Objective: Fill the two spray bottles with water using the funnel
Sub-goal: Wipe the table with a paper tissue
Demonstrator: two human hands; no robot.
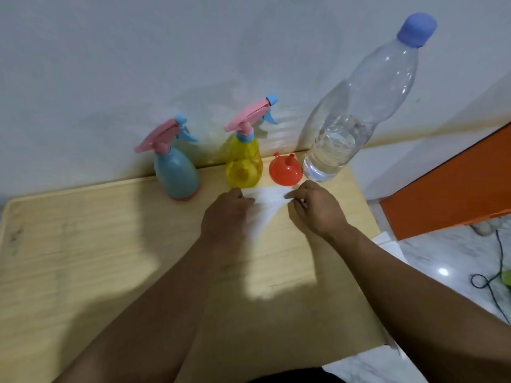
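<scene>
Hands, left (225,214) and right (315,207), pinch a white sheet (265,208) flat on the counter (83,244), likely catching spills; bottles (177,172) capped.

Blue spray bottle (177,172) and yellow spray bottle (244,167), both pink-topped with blue nozzles. Orange funnel (284,172). Clear water bottle (356,111), blue cap. Pale wood-grain table (83,258).

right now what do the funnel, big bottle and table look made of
Funnel: likely plastic, solid orange with a smooth moulded shape. Big bottle: clear thin plastic, see-through with water showing inside. Table: looks like pale wood or laminate, faint grain lines.
</scene>
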